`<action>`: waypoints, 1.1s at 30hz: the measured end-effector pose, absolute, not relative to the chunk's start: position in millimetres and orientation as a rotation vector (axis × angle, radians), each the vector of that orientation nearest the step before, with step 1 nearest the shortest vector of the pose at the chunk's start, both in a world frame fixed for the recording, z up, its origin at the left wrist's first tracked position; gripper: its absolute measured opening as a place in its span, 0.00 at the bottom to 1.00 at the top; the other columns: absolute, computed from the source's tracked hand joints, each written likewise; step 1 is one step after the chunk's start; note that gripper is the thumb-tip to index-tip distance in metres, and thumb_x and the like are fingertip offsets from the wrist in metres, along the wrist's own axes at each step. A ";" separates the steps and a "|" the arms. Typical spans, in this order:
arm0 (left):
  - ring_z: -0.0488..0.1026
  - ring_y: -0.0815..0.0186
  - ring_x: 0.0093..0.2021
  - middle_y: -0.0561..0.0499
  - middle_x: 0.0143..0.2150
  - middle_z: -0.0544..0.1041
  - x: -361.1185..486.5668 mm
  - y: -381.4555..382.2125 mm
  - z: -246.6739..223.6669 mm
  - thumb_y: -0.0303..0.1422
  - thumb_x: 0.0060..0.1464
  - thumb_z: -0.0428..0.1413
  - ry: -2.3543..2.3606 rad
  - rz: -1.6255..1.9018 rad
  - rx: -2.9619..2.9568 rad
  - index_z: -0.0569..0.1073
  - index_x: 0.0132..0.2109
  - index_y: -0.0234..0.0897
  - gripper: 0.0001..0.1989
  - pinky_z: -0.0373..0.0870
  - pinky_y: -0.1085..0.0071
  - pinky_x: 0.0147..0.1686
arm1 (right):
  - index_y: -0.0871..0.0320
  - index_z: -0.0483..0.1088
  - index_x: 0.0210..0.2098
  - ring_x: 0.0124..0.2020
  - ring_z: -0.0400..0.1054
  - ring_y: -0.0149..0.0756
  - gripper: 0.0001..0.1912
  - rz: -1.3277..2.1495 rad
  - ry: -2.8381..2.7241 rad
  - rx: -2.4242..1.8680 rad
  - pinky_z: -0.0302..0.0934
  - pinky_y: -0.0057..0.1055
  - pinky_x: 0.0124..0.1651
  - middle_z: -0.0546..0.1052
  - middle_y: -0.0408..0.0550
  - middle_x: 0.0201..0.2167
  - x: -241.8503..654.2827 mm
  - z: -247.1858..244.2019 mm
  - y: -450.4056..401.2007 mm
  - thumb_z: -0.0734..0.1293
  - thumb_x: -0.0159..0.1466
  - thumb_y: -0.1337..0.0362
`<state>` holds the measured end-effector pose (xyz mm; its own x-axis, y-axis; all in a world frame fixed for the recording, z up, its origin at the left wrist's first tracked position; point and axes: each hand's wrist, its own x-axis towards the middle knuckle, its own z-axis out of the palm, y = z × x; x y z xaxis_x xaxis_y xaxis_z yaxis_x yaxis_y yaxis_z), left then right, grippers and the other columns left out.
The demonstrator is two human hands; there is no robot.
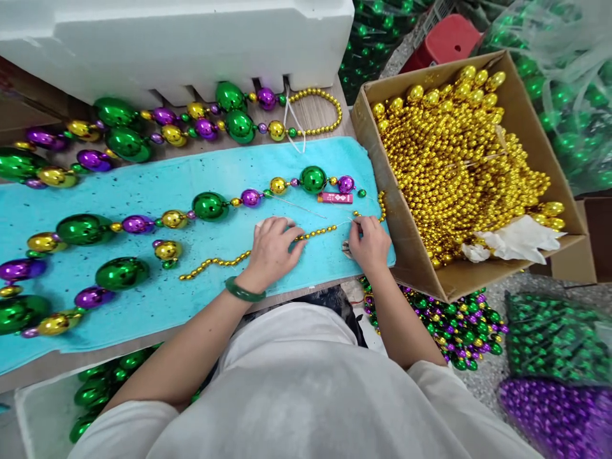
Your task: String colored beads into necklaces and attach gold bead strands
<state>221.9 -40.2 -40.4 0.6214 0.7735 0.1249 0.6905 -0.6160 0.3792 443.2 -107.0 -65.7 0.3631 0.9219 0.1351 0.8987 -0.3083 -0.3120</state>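
A string of small gold beads (318, 233) runs over the blue cloth (201, 172) and passes beneath my left hand (273, 253). The thumb and forefinger of that hand close on the beads. Thin white thread leads from the last of these beads to my right hand (370, 242), whose fingers are pinched on it. More gold beads (382, 205) lie just beyond my right hand. A strand of large green, purple and gold beads (210, 206) stretches across the cloth, with a small pink lighter (335, 198) by its right end. A green bangle circles my left wrist.
A cardboard box (411, 220) full of gold bead strings stands at the right. Behind the cloth lies a finished-looking bead loop (241, 126) before a white foam box (191, 51). A small bead cluster (168, 250) rests at left. Bagged purple beads (554, 414) sit on the floor.
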 end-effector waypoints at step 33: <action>0.65 0.53 0.49 0.44 0.46 0.74 270.4 -35.6 -38.4 0.35 0.60 0.51 1.140 0.251 2.628 0.76 0.44 0.40 0.10 0.59 0.55 0.49 | 0.58 0.72 0.37 0.36 0.66 0.39 0.10 0.148 -1.599 -2.285 0.51 0.32 0.34 0.75 0.50 0.33 442.9 -60.1 -106.8 0.60 0.67 0.64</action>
<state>270.4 -35.6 -38.4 0.6762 0.7349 0.0523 0.6890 -0.6559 0.3083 442.9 -106.8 -60.1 0.3588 0.9267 0.1113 0.8904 -0.3041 -0.3385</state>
